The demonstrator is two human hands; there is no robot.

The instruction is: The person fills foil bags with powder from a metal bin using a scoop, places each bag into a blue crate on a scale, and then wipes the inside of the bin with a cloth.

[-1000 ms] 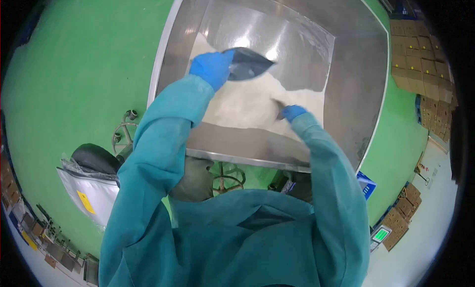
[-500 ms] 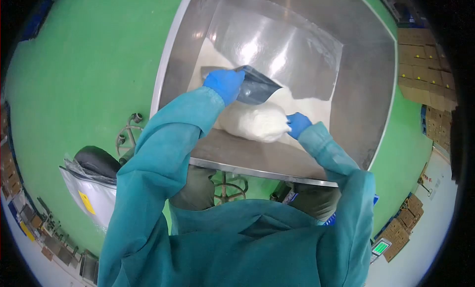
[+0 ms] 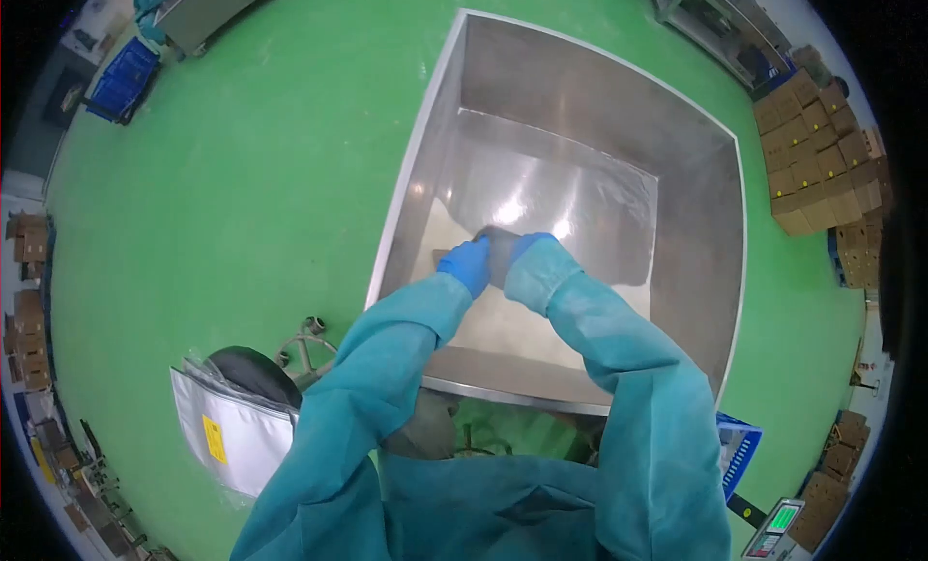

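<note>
A grey metal scoop [image 3: 500, 256] is over the white powder [image 3: 512, 327] in the large steel bin [image 3: 696, 208]. My left hand [image 3: 468, 264], in a blue glove, is closed on the scoop at its left side. On the scoop's right side, my right hand [image 3: 530, 244] touches its edge; the sleeve cuff hides most of its fingers. The powder lies along the near and left part of the bin floor. No white bag shows in the bin.
White bags [image 3: 237, 435] with a yellow label stand at the lower left beside a wheeled stool base [image 3: 307, 346]. A blue crate [image 3: 735, 453] and a scale display [image 3: 785, 517] are at lower right. Cardboard boxes [image 3: 817, 165] are stacked at right. A person's sleeve [image 3: 147, 5] shows upper left.
The full white bag that my right hand held is out of sight. My right hand has come over to the scoop beside my left hand. The view has shifted, showing more of the bin and floor.
</note>
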